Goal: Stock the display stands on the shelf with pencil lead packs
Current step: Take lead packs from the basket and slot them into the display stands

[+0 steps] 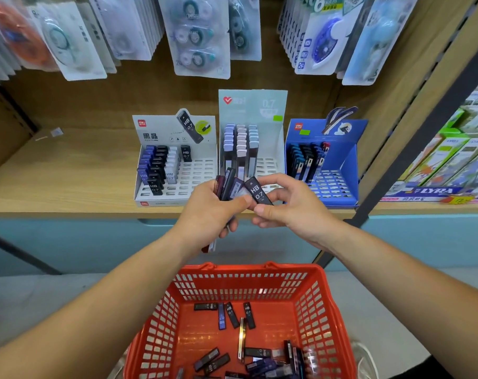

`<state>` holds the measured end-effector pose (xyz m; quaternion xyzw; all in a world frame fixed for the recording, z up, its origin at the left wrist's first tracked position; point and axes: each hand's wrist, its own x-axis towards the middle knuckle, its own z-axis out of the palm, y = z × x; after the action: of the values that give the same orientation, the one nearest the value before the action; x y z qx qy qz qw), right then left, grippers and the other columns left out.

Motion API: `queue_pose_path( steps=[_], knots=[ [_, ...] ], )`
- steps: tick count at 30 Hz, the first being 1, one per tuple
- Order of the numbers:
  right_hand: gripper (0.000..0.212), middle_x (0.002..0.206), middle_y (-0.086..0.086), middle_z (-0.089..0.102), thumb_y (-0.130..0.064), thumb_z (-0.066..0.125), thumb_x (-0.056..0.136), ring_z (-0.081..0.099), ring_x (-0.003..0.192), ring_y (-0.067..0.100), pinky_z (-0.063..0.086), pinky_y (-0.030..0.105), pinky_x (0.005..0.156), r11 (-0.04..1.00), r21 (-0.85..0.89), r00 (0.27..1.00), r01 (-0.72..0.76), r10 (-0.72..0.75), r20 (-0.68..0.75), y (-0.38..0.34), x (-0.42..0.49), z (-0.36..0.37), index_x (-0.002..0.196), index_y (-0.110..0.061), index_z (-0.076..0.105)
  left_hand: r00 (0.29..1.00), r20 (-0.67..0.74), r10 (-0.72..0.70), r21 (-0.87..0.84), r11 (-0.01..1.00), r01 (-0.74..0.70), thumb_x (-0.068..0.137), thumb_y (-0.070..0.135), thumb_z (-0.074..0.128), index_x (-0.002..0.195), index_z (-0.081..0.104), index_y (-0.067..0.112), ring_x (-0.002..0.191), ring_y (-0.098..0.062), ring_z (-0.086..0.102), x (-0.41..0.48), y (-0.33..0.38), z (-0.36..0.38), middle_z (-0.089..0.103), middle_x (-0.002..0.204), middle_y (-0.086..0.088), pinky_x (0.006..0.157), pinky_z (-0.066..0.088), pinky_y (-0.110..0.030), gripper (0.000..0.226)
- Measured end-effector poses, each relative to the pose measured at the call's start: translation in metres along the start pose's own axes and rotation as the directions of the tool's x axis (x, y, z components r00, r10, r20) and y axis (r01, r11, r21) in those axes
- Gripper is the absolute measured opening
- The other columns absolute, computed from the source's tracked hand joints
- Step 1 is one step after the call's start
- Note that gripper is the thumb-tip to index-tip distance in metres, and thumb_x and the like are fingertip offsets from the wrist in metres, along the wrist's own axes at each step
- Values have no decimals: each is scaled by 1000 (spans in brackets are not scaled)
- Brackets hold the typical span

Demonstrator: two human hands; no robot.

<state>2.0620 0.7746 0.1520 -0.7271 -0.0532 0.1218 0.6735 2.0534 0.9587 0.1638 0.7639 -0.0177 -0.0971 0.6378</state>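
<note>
Head-high, downward (near the shelf [68,181])

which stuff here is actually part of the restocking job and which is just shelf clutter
Job: left hand gripping a bunch of lead packs; right hand pinching the HB 0.7 pack; white stand, grey stand, blue stand; red basket with loose packs.
Not the job: hanging correction tape cards; LYRA boxes at right.

A black HB 0.7 pack [258,191] and a fanned bundle [228,184] were held before 3 partly filled display stands [252,110]; loose packs [231,314] were strewn in the basket [259,269]
</note>
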Motion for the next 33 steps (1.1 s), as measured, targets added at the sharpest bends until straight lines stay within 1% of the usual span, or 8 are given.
queue_pose_path(
  steps=[2,7,10,14,19,22,29,33],
  knots=[
    [34,96,16,64,1,69,90,76,79,33,62,34,73,1000,1,1000,-4,4,7,1,3,4,109,-26,62,1000,3,-19,16,1000,19,96,15,67,104,68,4,42,-12,47,1,-1,-6,63,54,3,39,36,-23,14],
    [9,88,19,59,-12,60,99,73,79,26,62,34,69,995,-95,1000,19,-20,-10,10,10,20,94,-15,67,998,-13,-57,22,998,57,95,14,67,103,63,5,49,-16,48,-3,-8,-31,78,92,-5,42,37,-24,12],
    [14,75,1,65,-13,67,95,62,74,15,57,37,69,975,-219,998,37,-49,-49,15,18,31,84,-21,66,995,-44,-87,38,995,89,94,14,68,105,64,6,50,-17,48,-5,-14,-52,78,91,-4,42,37,-24,14],
    [25,61,-9,64,-8,68,93,61,58,10,58,31,63,964,-255,992,76,-100,-80,8,50,51,111,-24,60,992,-108,-69,66,995,76,94,14,67,104,64,10,50,-16,49,-8,-21,-87,78,90,-2,44,37,-25,11],
    [25,76,-4,65,-6,68,92,69,69,21,62,37,67,951,-252,951,182,-235,-202,0,111,87,97,-30,64,981,-193,-23,39,999,31,95,13,66,101,65,9,45,-13,45,-12,-28,-121,76,81,0,40,34,-21,8],
    [20,84,-8,65,-11,69,91,70,78,15,62,39,77,918,-324,912,228,-318,-258,2,145,106,97,-30,69,979,-202,-34,62,997,47,95,13,66,101,65,4,43,-10,45,-16,-34,-135,73,71,3,40,34,-22,11],
    [16,82,-18,61,-12,69,93,57,70,-10,42,3,66,866,-456,865,205,-378,-329,3,196,120,97,-28,66,957,-288,-47,27,998,57,93,14,68,91,66,11,47,-14,48,-16,-49,-154,76,84,-4,45,37,-28,5],
    [18,84,-16,61,-10,67,93,57,75,-4,46,8,70,850,-486,879,204,-378,-292,8,211,125,96,-27,65,951,-305,-51,-6,999,52,93,15,68,92,68,11,48,-15,48,-13,-53,-159,76,84,-4,45,37,-28,4]
  ],
)
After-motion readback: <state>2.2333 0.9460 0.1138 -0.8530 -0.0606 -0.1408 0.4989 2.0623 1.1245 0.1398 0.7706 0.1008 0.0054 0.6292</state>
